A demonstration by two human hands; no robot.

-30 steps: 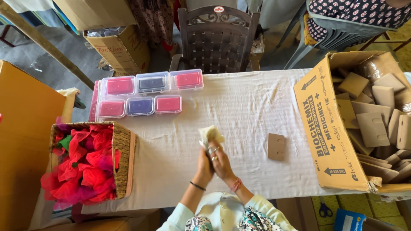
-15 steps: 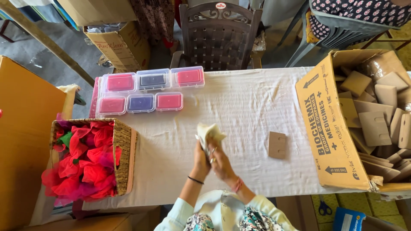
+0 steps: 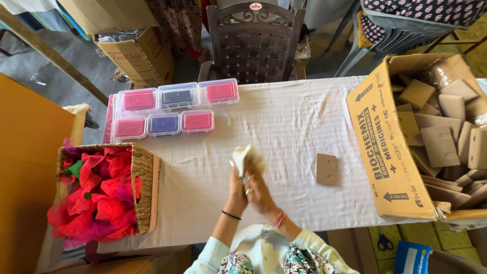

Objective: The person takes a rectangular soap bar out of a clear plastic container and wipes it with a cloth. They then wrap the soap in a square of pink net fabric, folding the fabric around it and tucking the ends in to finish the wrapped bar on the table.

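My left hand (image 3: 236,189) and my right hand (image 3: 260,189) are pressed together above the near middle of the white-clothed table (image 3: 284,116). Between them they hold a small cream-coloured crumpled piece (image 3: 247,156) that sticks up above the fingers; a thin metal-looking bit shows at the fingers, too small to name. A flat brown card piece (image 3: 327,169) lies on the cloth just right of my hands, apart from them.
Several clear plastic boxes (image 3: 172,109) with pink and purple contents sit at the far left. A wicker basket (image 3: 144,172) of red and pink fabric stands at the left edge. A large open carton (image 3: 390,147) of brown card pieces stands right. A dark chair (image 3: 253,43) is behind the table.
My hands have stayed in the same spot, working the cream piece; it has shifted slightly between my fingers. Nothing else on the table has moved.
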